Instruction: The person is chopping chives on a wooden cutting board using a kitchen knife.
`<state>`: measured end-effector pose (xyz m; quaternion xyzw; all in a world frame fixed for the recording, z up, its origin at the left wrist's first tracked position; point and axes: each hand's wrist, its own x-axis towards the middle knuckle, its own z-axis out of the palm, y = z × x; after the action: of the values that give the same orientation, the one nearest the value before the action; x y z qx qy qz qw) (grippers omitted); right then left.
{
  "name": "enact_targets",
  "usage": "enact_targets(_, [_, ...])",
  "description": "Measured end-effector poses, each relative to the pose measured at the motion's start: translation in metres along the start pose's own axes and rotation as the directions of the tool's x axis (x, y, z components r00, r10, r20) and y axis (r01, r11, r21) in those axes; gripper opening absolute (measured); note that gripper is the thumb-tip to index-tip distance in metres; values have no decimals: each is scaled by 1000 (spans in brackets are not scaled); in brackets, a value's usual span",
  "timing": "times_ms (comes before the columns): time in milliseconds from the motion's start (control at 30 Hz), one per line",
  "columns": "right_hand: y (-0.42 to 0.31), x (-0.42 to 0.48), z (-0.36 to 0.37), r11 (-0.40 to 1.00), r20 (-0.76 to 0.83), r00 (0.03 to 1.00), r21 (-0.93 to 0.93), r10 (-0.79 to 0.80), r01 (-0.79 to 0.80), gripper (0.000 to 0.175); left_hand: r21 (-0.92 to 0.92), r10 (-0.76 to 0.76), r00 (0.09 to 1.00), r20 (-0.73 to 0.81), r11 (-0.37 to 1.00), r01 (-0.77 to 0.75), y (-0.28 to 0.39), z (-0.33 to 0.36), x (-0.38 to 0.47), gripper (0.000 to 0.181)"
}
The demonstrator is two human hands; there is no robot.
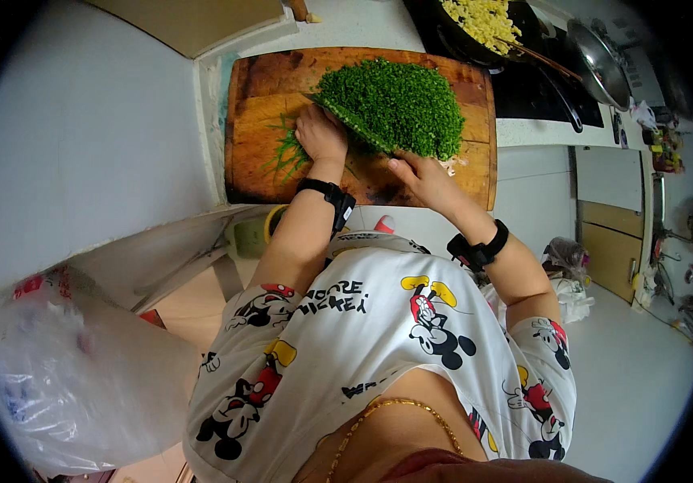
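A large heap of finely chopped green leaves, perhaps chives (397, 102), covers the upper right of a wooden cutting board (255, 78). My right hand (422, 175) grips the handle end of a kitchen knife (352, 124), whose blade slants to the upper left along the heap's edge and carries green bits. My left hand (322, 136) presses down beside the blade on a small bunch of uncut green stalks (288, 154); its fingertips are partly hidden. A few pale scraps (452, 166) lie at the heap's lower right edge.
At the upper right, a pan of yellow crumbled food (485, 24) with chopsticks (539, 59) stands on a black cooktop (521, 96). A metal bowl (603, 66) is tilted beside it. A wall (111, 121) rises left of the board, above a large plastic bag (92, 386).
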<state>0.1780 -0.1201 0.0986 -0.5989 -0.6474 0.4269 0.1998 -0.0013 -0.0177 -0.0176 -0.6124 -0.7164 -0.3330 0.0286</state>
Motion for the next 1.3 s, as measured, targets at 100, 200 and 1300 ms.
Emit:
enact_targets(100, [-2, -2, -2, 998, 16, 1000, -55, 23, -22, 54, 56, 2, 999, -49, 998, 1, -6, 8, -3, 17])
enact_targets(200, [-6, -4, -7, 996, 69, 995, -48, 76, -73, 54, 37, -5, 1000, -23, 999, 6, -6, 7, -1, 16])
enact_targets(1300, [0, 7, -8, 998, 77, 996, -48, 50, -47, 54, -31, 10, 997, 73, 999, -8, -7, -1, 7, 18])
